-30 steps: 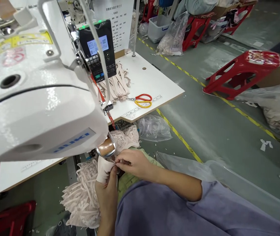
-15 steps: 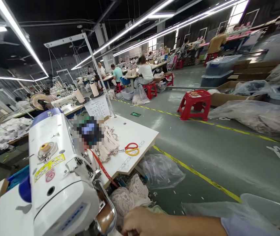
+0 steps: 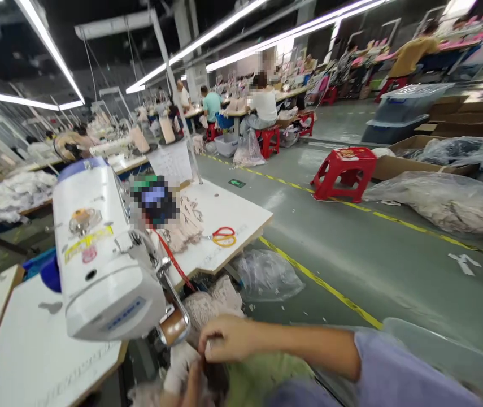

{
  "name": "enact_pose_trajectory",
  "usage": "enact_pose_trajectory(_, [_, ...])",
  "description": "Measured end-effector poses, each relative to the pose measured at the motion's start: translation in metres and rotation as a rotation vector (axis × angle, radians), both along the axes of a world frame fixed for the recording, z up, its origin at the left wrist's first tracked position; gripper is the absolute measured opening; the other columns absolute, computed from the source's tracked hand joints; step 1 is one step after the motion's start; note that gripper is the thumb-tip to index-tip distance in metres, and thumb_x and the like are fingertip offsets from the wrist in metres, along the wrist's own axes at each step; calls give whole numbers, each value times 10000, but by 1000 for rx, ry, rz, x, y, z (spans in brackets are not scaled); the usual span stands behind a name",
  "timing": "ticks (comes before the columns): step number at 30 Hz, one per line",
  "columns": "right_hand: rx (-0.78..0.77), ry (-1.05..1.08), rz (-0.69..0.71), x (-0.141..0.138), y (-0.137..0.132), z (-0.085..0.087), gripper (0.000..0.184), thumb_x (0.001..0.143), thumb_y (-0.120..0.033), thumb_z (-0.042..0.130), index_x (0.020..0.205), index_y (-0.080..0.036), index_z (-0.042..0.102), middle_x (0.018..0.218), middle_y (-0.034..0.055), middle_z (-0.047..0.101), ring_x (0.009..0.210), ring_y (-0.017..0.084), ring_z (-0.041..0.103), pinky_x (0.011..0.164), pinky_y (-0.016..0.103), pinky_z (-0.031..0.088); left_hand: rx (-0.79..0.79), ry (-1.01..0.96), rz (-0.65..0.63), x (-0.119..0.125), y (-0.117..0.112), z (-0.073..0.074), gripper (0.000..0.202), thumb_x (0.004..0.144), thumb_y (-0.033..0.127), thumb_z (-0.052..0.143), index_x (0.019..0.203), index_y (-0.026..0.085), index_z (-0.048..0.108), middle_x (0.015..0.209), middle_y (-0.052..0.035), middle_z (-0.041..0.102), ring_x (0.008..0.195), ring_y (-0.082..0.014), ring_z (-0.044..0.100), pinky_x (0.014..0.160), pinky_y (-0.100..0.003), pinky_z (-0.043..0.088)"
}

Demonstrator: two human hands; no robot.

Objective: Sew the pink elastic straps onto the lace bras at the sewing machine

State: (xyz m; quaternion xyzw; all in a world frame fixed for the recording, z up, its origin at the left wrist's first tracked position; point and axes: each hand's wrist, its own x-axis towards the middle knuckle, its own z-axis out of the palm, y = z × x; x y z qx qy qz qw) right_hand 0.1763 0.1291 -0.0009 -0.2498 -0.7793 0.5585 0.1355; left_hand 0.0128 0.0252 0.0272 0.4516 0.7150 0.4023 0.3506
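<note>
My right hand is low in the middle of the head view, just right of the white sewing machine's near end. Its fingers are pinched together on something small that I cannot make out. My left hand rises from the bottom edge right below it, blurred, with a white piece of cloth against its thumb side. The fingertips of both hands meet. Pale pink lace fabric hangs behind the hands, under the table edge.
On the white table lie red-and-yellow scissors and a stack of beige pieces. A clear plastic bag lies on the floor by a yellow line. A red stool and bagged fabric are at the right. People sit at far tables.
The view has swung up from my hands to the hall, then dipped slightly. My right hand stays pinched by the machine's end; my left hand is back in view.
</note>
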Motion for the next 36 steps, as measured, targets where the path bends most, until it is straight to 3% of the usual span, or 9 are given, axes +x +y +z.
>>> enact_pose_trajectory(2, [-78,66,-55,7,1,8,223,837,-236,550,977,-171,711,881,19,710,769,135,622,706,227,455,-44,-47,22,-5,-10,-10,396,806,580,661,1009,249,740,1036,-42,749,1064,-307,658,887,-363,533])
enact_pose_trajectory(5, [19,67,-125,13,3,16,189,818,-178,562,978,-181,662,883,-2,676,740,114,563,699,221,410,-85,-96,-96,-10,-19,-16,482,840,573,619,1115,185,699,1062,-95,740,1063,-303,651,932,-386,496])
enact_pose_trajectory(8, [123,25,-142,14,0,21,216,779,-165,606,989,-195,569,853,-32,604,665,96,488,641,214,350,-73,-74,-178,-9,-20,-10,447,901,510,567,1200,190,658,1173,-101,707,1130,-275,625,998,-381,452])
enact_pose_trajectory(11, [191,-6,-110,13,-4,24,212,768,-142,586,955,-202,505,754,-59,528,597,89,431,593,215,288,-41,-48,-182,-3,-19,-1,433,910,473,568,1241,203,640,1262,-97,673,1213,-259,588,1018,-355,447])
enact_pose_trajectory(16, [294,-32,8,11,-5,23,196,785,-128,540,955,-207,482,645,-72,489,554,107,406,558,231,243,-24,-90,-213,4,-16,4,452,902,451,584,1256,176,637,1263,-121,671,1192,-254,614,1011,-341,473])
enact_pose_trajectory(24, [541,-24,97,11,-5,20,145,863,-114,490,986,-190,491,881,19,613,728,145,494,658,270,331,-116,-169,-55,9,-15,8,485,832,493,660,1191,168,694,1074,-102,746,1063,-281,674,934,-359,532])
enact_pose_trajectory(29, [492,-63,101,12,-3,22,144,879,-157,502,1021,-180,508,794,2,594,668,147,473,604,265,306,-91,-209,-28,15,-7,10,444,789,486,707,1103,174,737,1013,-86,762,1007,-272,687,835,-316,556])
enact_pose_trajectory(32, [353,-55,38,11,4,20,180,869,-222,576,1045,-188,575,823,-5,641,699,135,539,624,243,334,-88,-189,27,15,-3,14,415,778,485,715,1028,157,760,924,-79,767,879,-241,686,731,-284,545])
enact_pose_trajectory(36, [167,8,47,9,16,16,134,834,-266,650,919,-175,701,946,16,690,868,146,609,749,231,394,-153,-201,17,9,0,16,369,762,485,731,908,149,768,816,-64,750,753,-192,635,613,-239,479])
